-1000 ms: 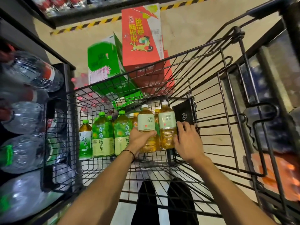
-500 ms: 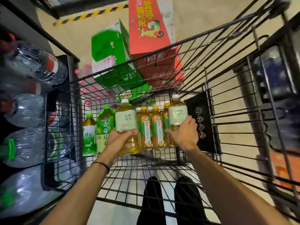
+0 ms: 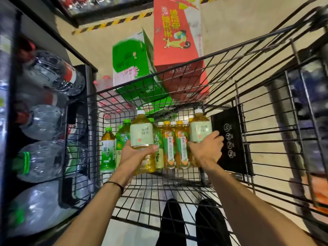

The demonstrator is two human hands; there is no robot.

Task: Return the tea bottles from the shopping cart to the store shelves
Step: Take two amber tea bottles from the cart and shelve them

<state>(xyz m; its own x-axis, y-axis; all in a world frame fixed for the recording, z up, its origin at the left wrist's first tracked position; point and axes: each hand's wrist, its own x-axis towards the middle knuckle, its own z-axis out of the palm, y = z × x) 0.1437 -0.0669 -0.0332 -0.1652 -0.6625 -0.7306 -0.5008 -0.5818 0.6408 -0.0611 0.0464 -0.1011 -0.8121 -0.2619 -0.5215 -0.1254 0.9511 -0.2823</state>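
Left hand (image 3: 136,155) wraps around the left tea bottle (image 3: 142,135) low down; right hand (image 3: 205,150) clamps the right tea bottle (image 3: 200,130) at its label. Both sit higher than a second ago, so the pickup looks done and the shelf is next. Smooth clear plastic, pale matte labels, white caps. Small orange-cap bottles (image 3: 175,150) stand between the hands, all inside the wire cart (image 3: 177,192).

Shop aisle, wire shopping cart (image 3: 230,96), shelved water bottles (image 3: 44,121), stacked drink cartons (image 3: 177,41)

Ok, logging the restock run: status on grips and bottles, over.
Left grip holds one white-capped green tea bottle, upright. Right grip holds a second white-capped bottle. Yellow-capped tea bottles stand between; nothing blocks the way up.
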